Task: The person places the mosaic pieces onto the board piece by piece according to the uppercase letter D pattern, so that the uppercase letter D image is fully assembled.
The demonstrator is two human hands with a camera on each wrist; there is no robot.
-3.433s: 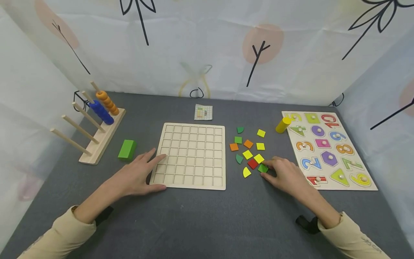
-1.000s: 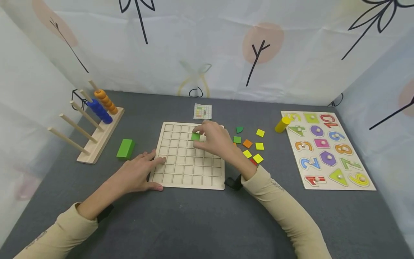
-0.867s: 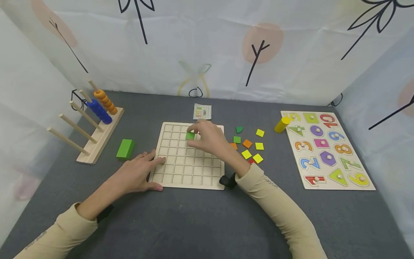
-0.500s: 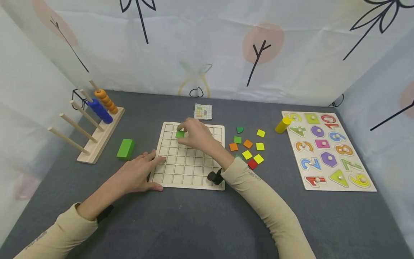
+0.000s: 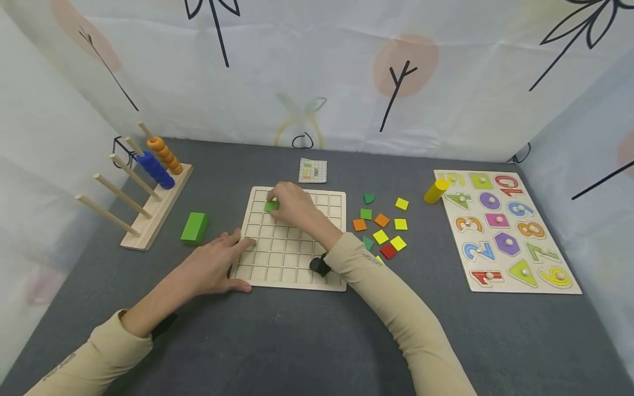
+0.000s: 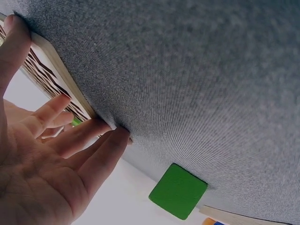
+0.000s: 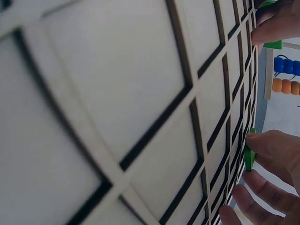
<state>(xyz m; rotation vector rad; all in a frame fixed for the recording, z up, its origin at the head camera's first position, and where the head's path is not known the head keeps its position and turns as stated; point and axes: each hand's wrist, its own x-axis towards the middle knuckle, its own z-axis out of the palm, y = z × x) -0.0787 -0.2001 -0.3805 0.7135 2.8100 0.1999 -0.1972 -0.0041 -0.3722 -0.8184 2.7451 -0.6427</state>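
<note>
A pale wooden grid board [image 5: 277,275] lies in the middle of the dark table. My right hand [image 5: 293,206] pinches a small green square tile [image 5: 271,206] over the upper left cells of the board; in the right wrist view the tile [image 7: 250,157] stands on edge between thumb and fingers, close to the grid. My left hand [image 5: 210,267] rests at the board's left edge with fingers spread, the index fingertip over the grid and the thumb by the lower left corner. In the left wrist view its fingers [image 6: 101,157] lie relaxed along the board's side.
Several loose coloured tiles [image 5: 381,220] lie right of the board. A green block [image 5: 194,228] and a bead stacker [image 5: 158,206] stand left, a yellow cylinder [image 5: 436,191] and a number puzzle [image 5: 507,231] right. A small pattern card [image 5: 312,171] lies behind the board.
My right hand picked up a green tile from the loose pieces, carried it left over the board, and slid further left to the upper left cells. My left hand stayed at the board's edge.
</note>
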